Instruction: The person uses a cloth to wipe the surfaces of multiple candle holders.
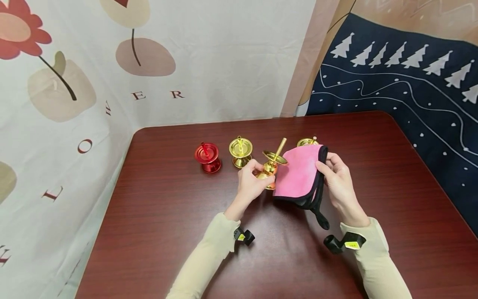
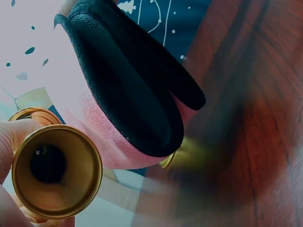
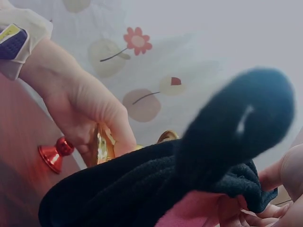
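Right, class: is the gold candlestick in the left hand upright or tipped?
Tipped. In the head view, the gold candlestick gripped by the left hand leans right, its spike slanting, while the red candlestick stands upright.

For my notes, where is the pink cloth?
In the head view, the right hand grips the pink cloth, right of the gold holder in the left hand.

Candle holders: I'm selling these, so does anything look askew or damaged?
No damage shows. The gold holder in the left hand tilts, being held; the red holder and second gold one stand upright. Pink cloth partly hides the third gold holder.
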Tool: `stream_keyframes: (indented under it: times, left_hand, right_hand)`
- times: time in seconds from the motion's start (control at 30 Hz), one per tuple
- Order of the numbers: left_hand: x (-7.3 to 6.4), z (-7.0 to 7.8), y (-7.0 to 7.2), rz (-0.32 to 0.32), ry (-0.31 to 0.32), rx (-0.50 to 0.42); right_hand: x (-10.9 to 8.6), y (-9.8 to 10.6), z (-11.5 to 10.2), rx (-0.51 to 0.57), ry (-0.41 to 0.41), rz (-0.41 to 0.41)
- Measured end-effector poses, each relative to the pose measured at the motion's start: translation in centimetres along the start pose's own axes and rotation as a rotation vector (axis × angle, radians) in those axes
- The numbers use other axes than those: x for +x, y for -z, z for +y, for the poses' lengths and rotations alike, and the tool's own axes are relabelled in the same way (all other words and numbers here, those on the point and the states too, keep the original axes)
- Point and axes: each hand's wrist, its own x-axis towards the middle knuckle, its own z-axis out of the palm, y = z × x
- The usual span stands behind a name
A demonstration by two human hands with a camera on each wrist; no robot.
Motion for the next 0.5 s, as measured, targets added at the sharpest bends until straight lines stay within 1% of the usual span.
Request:
stream_keyframes:
  times: [0.13, 0.2, 0.3, 0.4, 0.5]
  left_hand:
    - [0.1, 0.2, 0.6, 0.004, -0.044, 0.073]
    - [0.1, 0.4, 0.9, 0.007, -0.070, 0.117]
    - [0.1, 0.6, 1.2, 0.007, -0.111, 0.176]
    - [0.1, 0.8, 1.3, 0.004, -0.148, 0.188]
    - [0.0, 0.9, 1.4, 0.005, -0.180, 0.187]
  right_hand:
    - [0.3, -0.3, 0.2, -0.007, -0.013, -0.017]
    - [0.5, -0.5, 0.4, 0.024, -0.012, -0.033]
    - [0.7, -0.8, 0.7, 0.111, -0.005, -0.071]
    - [0.9, -1.1, 1.0, 0.216, -0.004, -0.132]
    - [1.1, -1.4, 1.4, 0.315, -0.021, -0.210]
